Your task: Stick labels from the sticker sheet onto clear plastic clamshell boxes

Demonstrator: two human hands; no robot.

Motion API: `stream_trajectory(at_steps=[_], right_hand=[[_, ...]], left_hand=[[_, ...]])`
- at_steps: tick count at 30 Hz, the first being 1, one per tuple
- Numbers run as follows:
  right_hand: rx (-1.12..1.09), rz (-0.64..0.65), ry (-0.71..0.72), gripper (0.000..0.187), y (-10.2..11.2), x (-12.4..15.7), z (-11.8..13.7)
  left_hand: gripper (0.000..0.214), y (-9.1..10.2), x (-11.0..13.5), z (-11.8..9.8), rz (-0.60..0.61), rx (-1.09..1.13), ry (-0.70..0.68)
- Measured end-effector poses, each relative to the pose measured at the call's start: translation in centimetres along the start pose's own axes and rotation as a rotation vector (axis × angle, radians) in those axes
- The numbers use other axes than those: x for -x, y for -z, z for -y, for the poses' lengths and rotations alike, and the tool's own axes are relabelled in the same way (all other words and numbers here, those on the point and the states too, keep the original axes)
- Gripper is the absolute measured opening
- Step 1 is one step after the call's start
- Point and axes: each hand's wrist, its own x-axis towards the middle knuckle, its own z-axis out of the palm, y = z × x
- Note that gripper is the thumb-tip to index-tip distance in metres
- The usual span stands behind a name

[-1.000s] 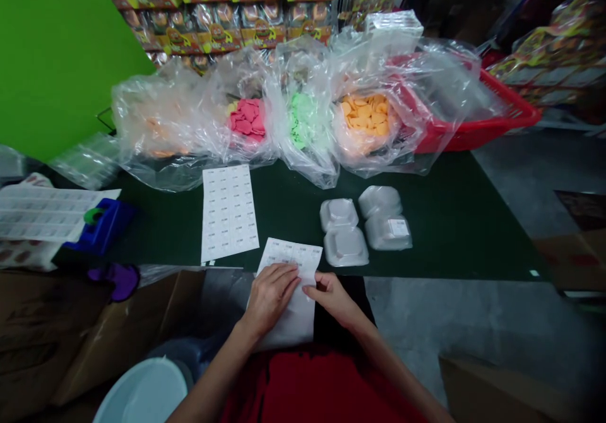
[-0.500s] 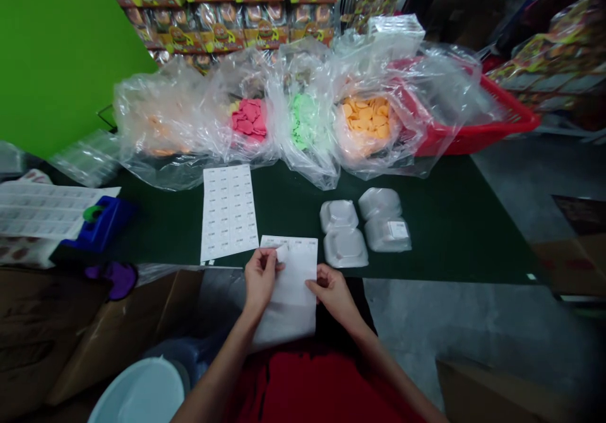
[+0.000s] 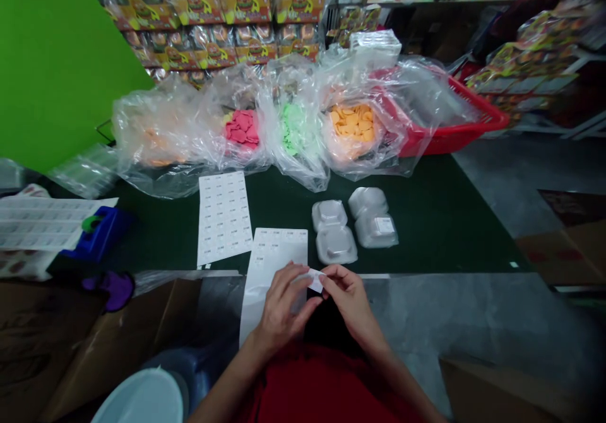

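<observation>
My left hand and my right hand meet at the table's front edge and pinch a small white sticker between their fingertips. Under my left hand lies a partly used label sheet, hanging over the edge of the dark green table. A fuller label sheet lies just left of it. Clear plastic clamshell boxes sit just beyond my hands, and one on the right bears a label.
Clear bags of pink, green and orange pieces line the table's back, beside a red basket. A blue tool and label strips lie at left. Cardboard boxes and a pale bucket stand below.
My left hand peeled a sticker off the sheet and carried it right to meet my right hand, which let go of the sheet. The view shifted slightly.
</observation>
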Motion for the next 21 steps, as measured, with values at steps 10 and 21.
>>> stream_trajectory(at_steps=[10,21], right_hand=[[0.149,0.086,0.131,0.017,2.5,-0.7,3.9],[0.069,-0.345,0.211,0.025,9.2,-2.7,3.3]], left_hand=[[0.017,1.8,-8.1,-1.7,0.244,0.227,0.282],[0.019,-5.5,-11.4,0.9,-0.056,0.506,0.667]])
